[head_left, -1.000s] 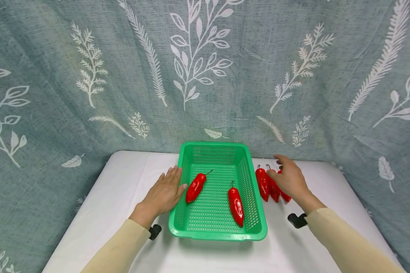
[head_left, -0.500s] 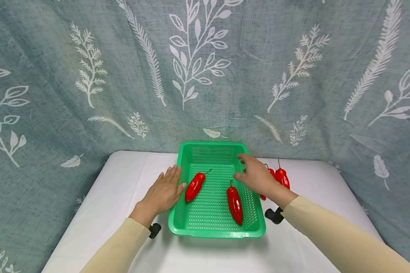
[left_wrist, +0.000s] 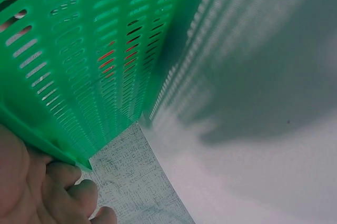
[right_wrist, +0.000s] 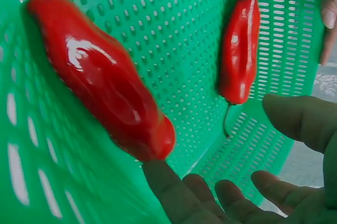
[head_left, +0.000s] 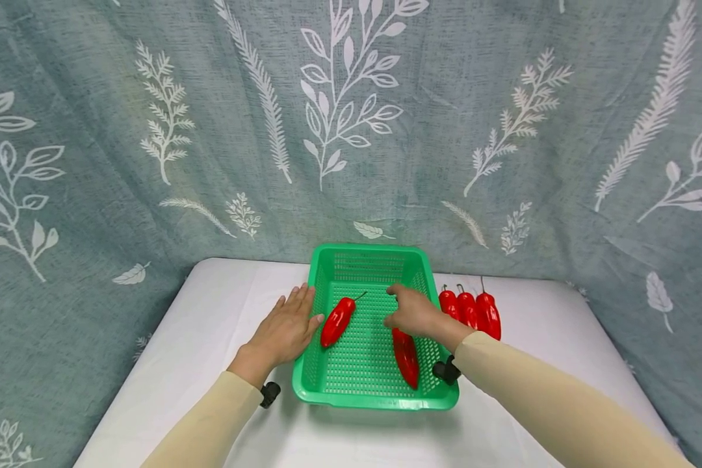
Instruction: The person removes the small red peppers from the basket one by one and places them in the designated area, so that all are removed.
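A green plastic basket [head_left: 365,402] with slotted walls stands on the white table. Two glossy red peppers lie inside: the left pepper [head_left: 338,322] with its thin stem pointing up and right, and the right pepper [head_left: 406,361] close to the right wall. My left hand [head_left: 285,325] rests flat along the left rim, fingers straight. Over the basket reaches my right hand [head_left: 415,312], hiding the stem end of the right pepper. In the right wrist view its fingers [right_wrist: 171,195] are spread with nothing between them; one fingertip overlaps that pepper's end, and contact cannot be told.
Three more red peppers [head_left: 469,309] lie side by side on the table right of the basket, partly behind my right forearm. A patterned grey-green curtain [head_left: 351,214] hangs behind and beside the white tabletop [head_left: 181,364].
My right hand has moved left, from above the peppers on the table to over the basket's right pepper. The left hand stays on the rim. The basket's two peppers have not moved.
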Demonstrator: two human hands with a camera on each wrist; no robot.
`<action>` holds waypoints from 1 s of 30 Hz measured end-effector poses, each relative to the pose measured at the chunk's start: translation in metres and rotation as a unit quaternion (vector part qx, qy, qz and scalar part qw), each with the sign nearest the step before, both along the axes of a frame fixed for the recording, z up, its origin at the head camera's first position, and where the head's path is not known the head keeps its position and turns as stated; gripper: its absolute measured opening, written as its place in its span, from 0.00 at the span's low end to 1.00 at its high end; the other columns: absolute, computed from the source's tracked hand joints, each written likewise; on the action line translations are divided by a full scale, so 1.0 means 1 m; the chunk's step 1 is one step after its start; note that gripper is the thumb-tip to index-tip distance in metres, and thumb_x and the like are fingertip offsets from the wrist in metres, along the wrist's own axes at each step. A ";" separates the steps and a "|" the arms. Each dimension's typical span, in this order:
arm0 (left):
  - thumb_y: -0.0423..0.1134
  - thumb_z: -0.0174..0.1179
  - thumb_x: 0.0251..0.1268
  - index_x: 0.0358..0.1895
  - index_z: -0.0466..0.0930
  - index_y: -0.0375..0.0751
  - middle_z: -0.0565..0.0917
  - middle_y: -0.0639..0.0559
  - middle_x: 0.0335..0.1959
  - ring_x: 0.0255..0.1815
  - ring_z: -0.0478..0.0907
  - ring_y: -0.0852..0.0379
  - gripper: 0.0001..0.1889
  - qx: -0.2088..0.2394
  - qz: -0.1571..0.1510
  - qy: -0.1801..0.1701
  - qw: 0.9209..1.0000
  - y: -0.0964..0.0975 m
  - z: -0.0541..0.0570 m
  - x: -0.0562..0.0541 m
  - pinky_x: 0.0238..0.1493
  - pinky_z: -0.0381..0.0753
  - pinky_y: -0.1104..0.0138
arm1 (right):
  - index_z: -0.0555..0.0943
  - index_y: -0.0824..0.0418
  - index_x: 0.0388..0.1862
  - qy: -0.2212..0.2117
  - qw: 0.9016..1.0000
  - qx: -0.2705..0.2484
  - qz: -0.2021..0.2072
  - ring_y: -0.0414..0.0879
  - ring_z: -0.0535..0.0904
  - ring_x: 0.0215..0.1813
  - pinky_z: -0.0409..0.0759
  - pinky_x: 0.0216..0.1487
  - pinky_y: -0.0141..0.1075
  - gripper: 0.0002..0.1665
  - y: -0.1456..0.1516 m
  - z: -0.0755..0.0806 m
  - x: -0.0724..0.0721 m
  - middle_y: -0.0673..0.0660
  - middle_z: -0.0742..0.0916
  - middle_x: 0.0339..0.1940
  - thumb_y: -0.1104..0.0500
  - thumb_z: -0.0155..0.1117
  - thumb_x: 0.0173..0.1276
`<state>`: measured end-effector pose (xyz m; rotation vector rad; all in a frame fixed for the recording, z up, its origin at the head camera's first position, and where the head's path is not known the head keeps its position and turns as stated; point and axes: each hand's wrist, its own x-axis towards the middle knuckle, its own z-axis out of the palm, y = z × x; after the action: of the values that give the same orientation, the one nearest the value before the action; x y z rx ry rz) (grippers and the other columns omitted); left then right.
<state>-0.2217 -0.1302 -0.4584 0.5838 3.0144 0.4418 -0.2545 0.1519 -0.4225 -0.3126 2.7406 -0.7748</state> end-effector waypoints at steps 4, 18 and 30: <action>0.54 0.44 0.87 0.84 0.51 0.30 0.53 0.35 0.86 0.88 0.50 0.38 0.38 0.001 0.001 -0.001 1.000 0.000 -0.001 0.000 0.86 0.52 0.45 | 0.71 0.69 0.75 -0.022 1.000 -0.003 -0.008 0.57 0.82 0.53 0.86 0.46 0.43 0.43 -0.001 -0.007 -0.002 0.72 0.81 0.69 0.68 0.72 0.58; 0.55 0.42 0.88 0.85 0.50 0.31 0.53 0.36 0.86 0.88 0.49 0.38 0.37 -0.002 0.001 -0.003 1.000 -0.002 -0.001 -0.001 0.86 0.52 0.45 | 0.73 0.67 0.74 -0.090 0.991 -0.092 0.026 0.59 0.82 0.63 0.87 0.55 0.44 0.45 -0.015 -0.031 0.003 0.68 0.82 0.65 0.76 0.68 0.54; 0.55 0.42 0.87 0.85 0.50 0.32 0.52 0.37 0.87 0.88 0.49 0.39 0.38 0.001 0.005 -0.007 1.000 -0.001 -0.003 -0.003 0.86 0.51 0.45 | 0.72 0.60 0.73 -0.169 0.985 -0.034 0.029 0.54 0.81 0.49 0.88 0.47 0.46 0.46 -0.013 -0.032 0.011 0.61 0.83 0.53 0.70 0.81 0.54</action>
<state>-0.2243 -0.1316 -0.4610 0.5643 3.0061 0.4467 -0.2434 0.1392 -0.4542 -0.2487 2.3826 -0.8239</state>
